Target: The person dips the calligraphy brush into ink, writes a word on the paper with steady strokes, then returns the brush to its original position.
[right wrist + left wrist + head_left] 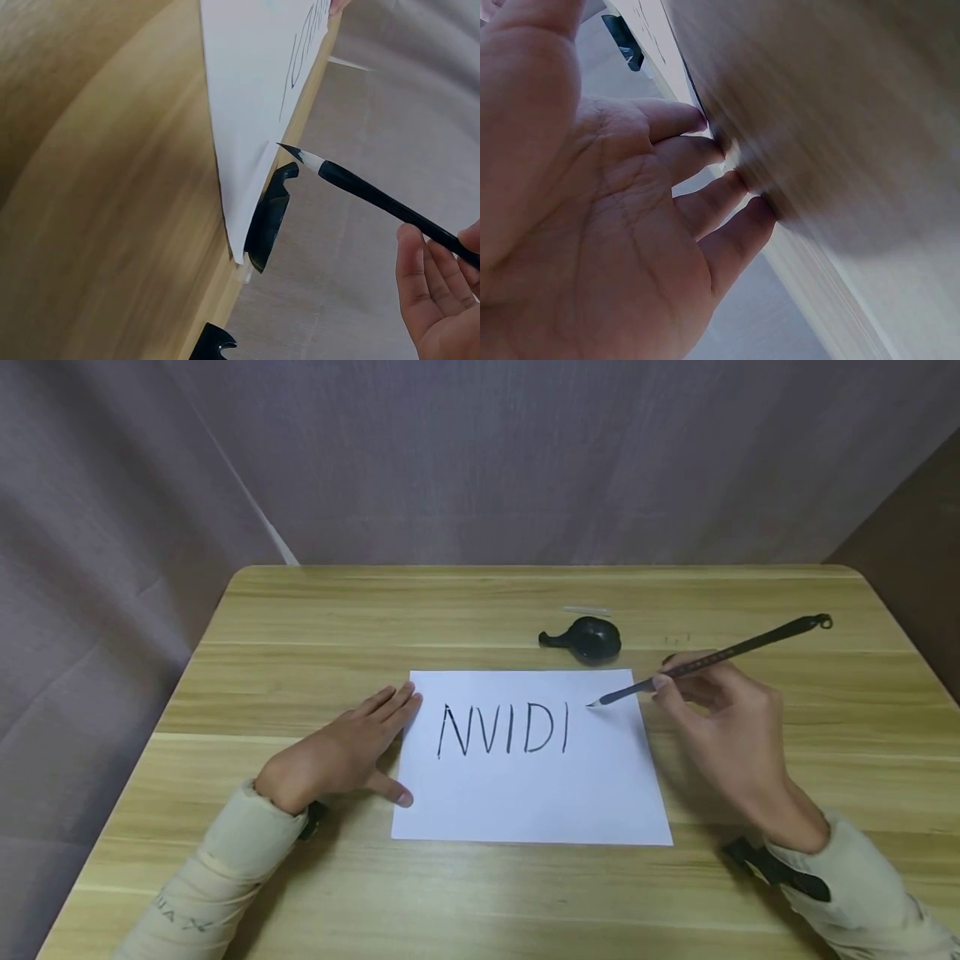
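Observation:
My right hand (723, 727) pinches a calligraphy brush (757, 642) by its dark handle, slanting down to the left. Its white bristles end in a black tip (291, 151), right at the surface of the white paper (525, 802), just right of the last stroke. Thin black letters (510, 729) reading "NVIDI" run across the sheet's upper half. At the left edge my left hand (341, 756) rests with its fingers extended, fingertips and thumb overlapping the sheet. Seen from the left wrist, the palm (607, 217) faces the camera, the fingers slightly bent and holding nothing.
Beyond the paper's top edge sits a shiny black dish (595, 640) with a short curved handle pointing left. A thin translucent strip (587, 609) lies behind it. All stand on a light wooden table (300, 635), with a grey curtain (480, 460) hanging behind its far edge.

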